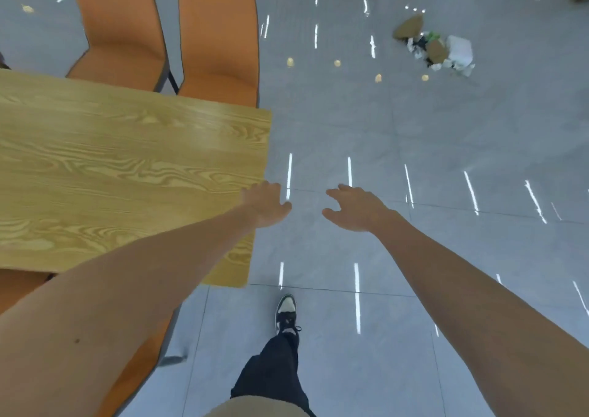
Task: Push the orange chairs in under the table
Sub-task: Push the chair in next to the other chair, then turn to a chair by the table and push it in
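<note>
A: Where are the orange chairs (169, 38)?
B: Eleven o'clock — seats tucked under the surface (127, 168); another at seven.
A: Hands?
B: Left hand (266, 204), right hand (357, 207) — spread wide, holding nothing. Probably nearly done.

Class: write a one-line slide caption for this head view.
Both hands, left and right, open and empty beside the table; two chairs opposite.

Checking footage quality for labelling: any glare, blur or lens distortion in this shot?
Head view: white ceiling-light streaks glare on the glossy grey tile floor; wide-angle bending skews the wood-grain table and orange chairs; both bare hands, left and right, look slightly motion-blurred.
</note>
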Motion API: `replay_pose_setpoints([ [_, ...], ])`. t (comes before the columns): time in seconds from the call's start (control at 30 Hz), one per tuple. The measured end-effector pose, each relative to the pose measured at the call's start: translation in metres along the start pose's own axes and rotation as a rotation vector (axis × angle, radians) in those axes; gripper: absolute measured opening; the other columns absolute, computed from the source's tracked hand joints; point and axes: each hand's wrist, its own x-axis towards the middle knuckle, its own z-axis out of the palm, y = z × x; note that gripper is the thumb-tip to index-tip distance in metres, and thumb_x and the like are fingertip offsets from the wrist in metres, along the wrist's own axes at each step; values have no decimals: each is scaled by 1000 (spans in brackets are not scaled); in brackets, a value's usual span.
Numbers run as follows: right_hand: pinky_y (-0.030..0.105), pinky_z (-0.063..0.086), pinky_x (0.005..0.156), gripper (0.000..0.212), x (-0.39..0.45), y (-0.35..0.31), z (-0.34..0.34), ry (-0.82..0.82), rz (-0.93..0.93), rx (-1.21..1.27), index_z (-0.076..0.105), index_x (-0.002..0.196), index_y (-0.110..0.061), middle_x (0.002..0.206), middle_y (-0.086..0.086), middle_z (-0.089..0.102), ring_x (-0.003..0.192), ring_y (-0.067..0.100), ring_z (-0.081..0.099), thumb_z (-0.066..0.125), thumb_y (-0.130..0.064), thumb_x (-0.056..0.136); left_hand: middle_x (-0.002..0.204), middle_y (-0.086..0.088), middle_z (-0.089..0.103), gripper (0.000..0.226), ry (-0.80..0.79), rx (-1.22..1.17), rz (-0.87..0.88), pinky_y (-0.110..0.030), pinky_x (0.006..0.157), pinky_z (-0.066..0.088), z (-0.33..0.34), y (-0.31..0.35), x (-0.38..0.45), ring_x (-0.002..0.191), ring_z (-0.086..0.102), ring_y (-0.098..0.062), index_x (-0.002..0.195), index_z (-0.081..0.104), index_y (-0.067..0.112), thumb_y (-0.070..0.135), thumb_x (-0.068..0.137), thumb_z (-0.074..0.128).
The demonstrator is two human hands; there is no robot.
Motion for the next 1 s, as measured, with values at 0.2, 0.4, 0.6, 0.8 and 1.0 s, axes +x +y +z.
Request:
replay_pose_setpoints([
  [0.2,46,28,117,67,107,68,-72,101,-74,-6,22,158,-23,166,12,17,146,34,31,43,-51,101,153,-11,37,63,73,39,-45,-52,115,25,-51,47,118,143,30,-32,148,38,18,55,97,41],
  [0.4,47,22,121,67,230,124,-144,152,-147,7,26,157,-22,166,12,18,150,31,24,42,-53,100,148,-5,49,56,234,-43,-64,-44,113,30,-121,72,235,138,41,-27,146,45,20,49,99,42],
  [0.6,47,18,121,67,387,181,-218,170,-222,-19,28,156,-22,166,13,19,151,32,22,42,-55,100,141,-7,51,55,214,-40,-178,-45,107,33,-175,89,380,132,44,-28,141,48,17,51,98,43],
  [0.8,52,16,122,69,530,202,-301,129,-391,-148,28,156,-23,166,11,19,151,32,19,41,-58,99,137,-6,50,59,267,-71,-329,-48,108,31,-232,90,495,129,39,-29,137,46,20,59,95,39],
  [1.0,51,18,120,65,670,168,-388,102,-583,-272,33,155,-25,164,5,26,150,28,22,41,-57,99,129,-8,54,57,307,-144,-499,-51,106,32,-289,49,595,124,43,-32,130,50,20,61,93,37],
])
